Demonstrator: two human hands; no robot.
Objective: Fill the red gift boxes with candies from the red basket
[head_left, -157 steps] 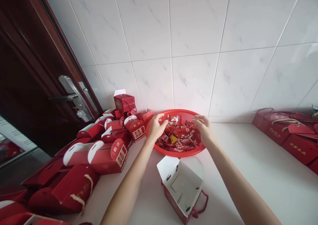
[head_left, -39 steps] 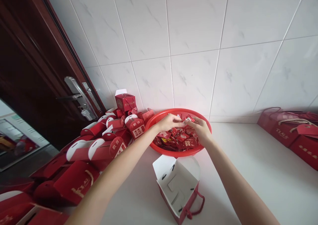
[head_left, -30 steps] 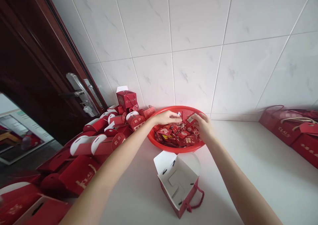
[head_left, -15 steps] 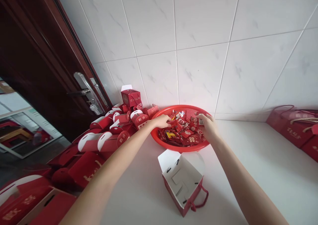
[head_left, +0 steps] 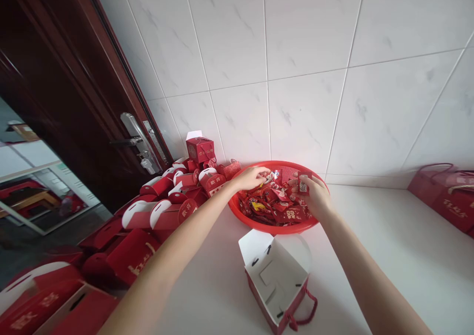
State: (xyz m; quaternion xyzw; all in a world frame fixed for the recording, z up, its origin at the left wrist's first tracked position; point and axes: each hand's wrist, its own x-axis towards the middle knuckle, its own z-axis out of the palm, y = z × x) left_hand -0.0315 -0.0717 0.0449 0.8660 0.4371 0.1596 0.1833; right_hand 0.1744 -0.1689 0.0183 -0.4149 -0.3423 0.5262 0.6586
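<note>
A red plastic basket [head_left: 276, 228] full of wrapped candies [head_left: 274, 199] stands against the tiled wall. My left hand [head_left: 252, 178] reaches over its left rim, fingers bent together beside a pale shiny wrapper; what they pinch, if anything, is hidden. At the right side of the basket, my right hand [head_left: 317, 196] is closed on a red candy packet [head_left: 304, 183] with a white label. Nearer to me, a red gift box [head_left: 277, 278] lies with its white lid flap raised and its inside bare. A red rope handle hangs from its right side.
Many red and white gift boxes [head_left: 168, 214] are heaped along the left side. One box [head_left: 200, 149] stands on the pile near the wall. Red bags [head_left: 444, 197] sit at the far right on the white tabletop [head_left: 385, 246]. A dark door [head_left: 74, 73] is at the left.
My left hand has shifted right, further over the candies, and lifted a little. My right hand has turned, bringing the red packet with its label into clearer view. The camera view has shifted slightly.
</note>
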